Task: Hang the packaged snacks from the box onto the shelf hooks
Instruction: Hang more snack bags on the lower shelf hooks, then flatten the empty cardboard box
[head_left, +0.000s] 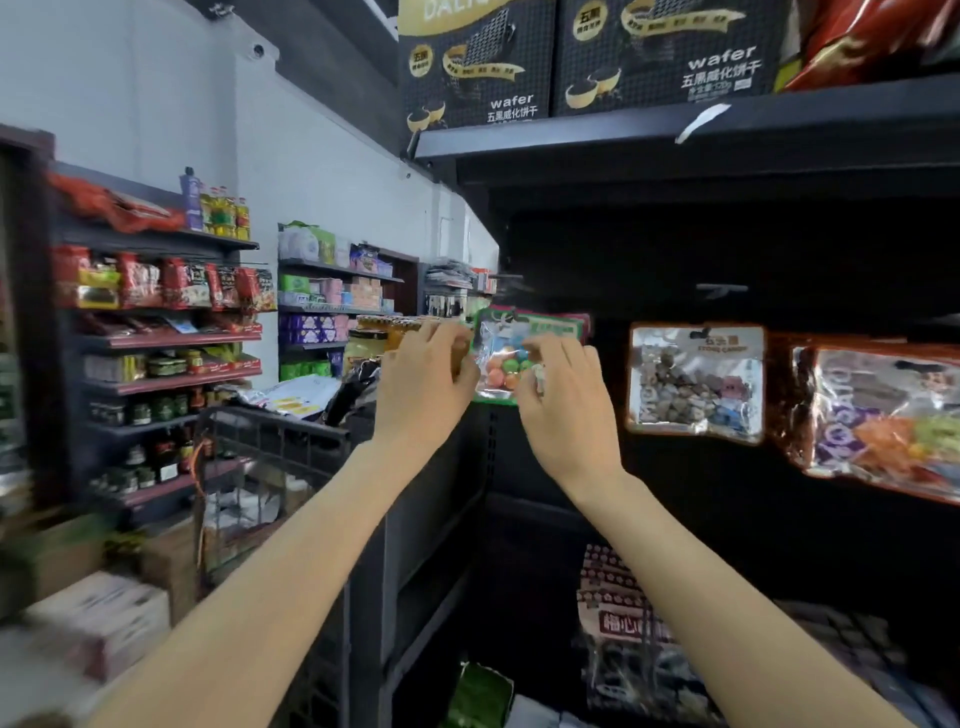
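Two hands (423, 382) (563, 400) grip one green-edged packet (501, 364) (candy balls inside).

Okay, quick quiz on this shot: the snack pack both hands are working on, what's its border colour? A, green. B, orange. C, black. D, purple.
A: the candy pack held between the left hand and right hand has a green edge, while the stone candy bag hanging to its right is edged in orange.
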